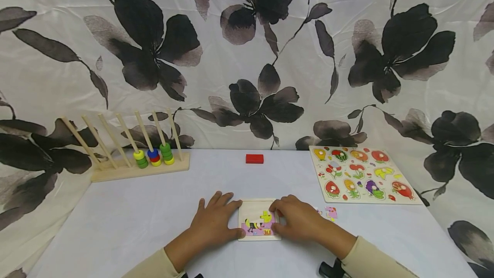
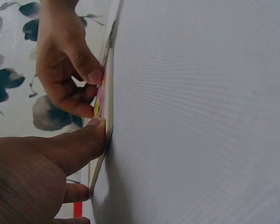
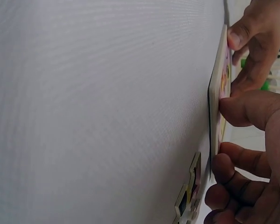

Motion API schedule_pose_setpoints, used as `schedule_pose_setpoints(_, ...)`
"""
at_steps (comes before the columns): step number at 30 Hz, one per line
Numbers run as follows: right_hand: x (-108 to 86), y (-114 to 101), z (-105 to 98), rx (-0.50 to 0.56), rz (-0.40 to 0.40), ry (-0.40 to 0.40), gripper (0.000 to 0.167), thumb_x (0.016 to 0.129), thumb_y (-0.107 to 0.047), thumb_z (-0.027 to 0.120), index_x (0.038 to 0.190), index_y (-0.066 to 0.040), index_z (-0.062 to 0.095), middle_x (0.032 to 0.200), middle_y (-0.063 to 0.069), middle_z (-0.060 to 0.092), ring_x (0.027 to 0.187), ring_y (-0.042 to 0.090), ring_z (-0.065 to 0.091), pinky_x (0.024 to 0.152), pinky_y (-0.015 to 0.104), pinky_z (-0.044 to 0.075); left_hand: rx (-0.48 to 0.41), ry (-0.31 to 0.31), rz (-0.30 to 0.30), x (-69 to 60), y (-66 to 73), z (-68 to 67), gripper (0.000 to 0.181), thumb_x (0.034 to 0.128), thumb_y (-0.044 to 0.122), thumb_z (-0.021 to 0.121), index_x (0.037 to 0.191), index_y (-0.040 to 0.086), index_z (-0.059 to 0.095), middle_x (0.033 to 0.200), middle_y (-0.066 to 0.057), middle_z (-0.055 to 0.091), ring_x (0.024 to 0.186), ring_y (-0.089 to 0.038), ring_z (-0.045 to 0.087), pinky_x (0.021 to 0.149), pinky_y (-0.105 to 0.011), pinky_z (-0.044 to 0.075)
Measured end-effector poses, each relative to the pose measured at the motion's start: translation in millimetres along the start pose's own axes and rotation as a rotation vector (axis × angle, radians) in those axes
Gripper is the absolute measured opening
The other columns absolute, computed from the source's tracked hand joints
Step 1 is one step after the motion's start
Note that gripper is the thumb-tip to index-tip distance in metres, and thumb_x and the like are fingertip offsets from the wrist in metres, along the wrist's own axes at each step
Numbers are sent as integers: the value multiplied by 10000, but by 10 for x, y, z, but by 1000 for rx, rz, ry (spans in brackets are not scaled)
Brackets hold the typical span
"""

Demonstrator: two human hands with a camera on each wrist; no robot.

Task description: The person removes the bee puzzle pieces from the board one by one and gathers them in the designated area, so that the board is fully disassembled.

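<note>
A small wooden puzzle tray [image 1: 254,238] lies on the white table, its lower part filled with pink pieces and a yellow and black figure [image 1: 252,225]. The left hand [image 1: 214,222] rests at its left side, fingers spread, thumb on the lower left corner and a fingertip at the upper left one. The right hand [image 1: 299,220] pinches a pink puzzle piece [image 1: 276,218] at the tray's right side between thumb and forefinger, other fingers curled. In the right wrist view, loose pieces [image 3: 192,179] lie beside the tray [image 3: 214,100].
Loose pink pieces [image 1: 331,213] lie right of the right hand. A red block [image 1: 254,158] sits behind the tray. A wooden peg stand [image 1: 115,174] with coloured rings is at the back left, a fruit puzzle board [image 1: 362,170] at the back right. Behind hangs a flowered cloth [image 1: 216,63].
</note>
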State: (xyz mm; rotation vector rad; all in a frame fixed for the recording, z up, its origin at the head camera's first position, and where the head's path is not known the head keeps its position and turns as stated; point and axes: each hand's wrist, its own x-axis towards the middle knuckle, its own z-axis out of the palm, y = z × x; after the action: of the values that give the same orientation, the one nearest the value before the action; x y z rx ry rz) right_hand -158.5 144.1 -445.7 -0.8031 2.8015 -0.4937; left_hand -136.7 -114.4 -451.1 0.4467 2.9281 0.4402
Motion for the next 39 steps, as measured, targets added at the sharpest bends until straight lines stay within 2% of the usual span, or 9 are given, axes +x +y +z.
schedule_pose_setpoints(7,18,-24,-4,0,17,-13,331,839,-333,805,1108,-180,685,855,-122,515,853,90,478,686,297,454,-1,2,-4,6,1,3,786,752,560,851,1418,212,620,1522,-103,497,1455,-426,344,1078,-790,198)
schedule_pose_setpoints(17,26,-52,-9,2,25,9,348,813,-317,844,1088,-192,669,895,-136,543,880,82,498,735,318,497,-1,-3,-11,11,-8,12,786,759,559,848,1427,218,616,1532,-98,489,1462,-422,335,1086,-785,191)
schedule_pose_setpoints(32,19,-80,-33,-22,-4,27,358,808,-311,849,1100,-181,688,907,-139,550,891,79,501,752,322,512,2,8,4,-5,13,-14,781,753,554,851,1411,200,626,1515,-109,503,1450,-429,351,1073,-792,204)
schedule_pose_setpoints(39,14,-71,-42,-34,-9,50,321,814,-283,840,1083,-188,694,891,-146,545,880,78,493,718,303,500,-4,2,-2,-8,24,-21,779,750,541,858,1412,203,625,1518,-108,500,1453,-426,346,1076,-791,201)
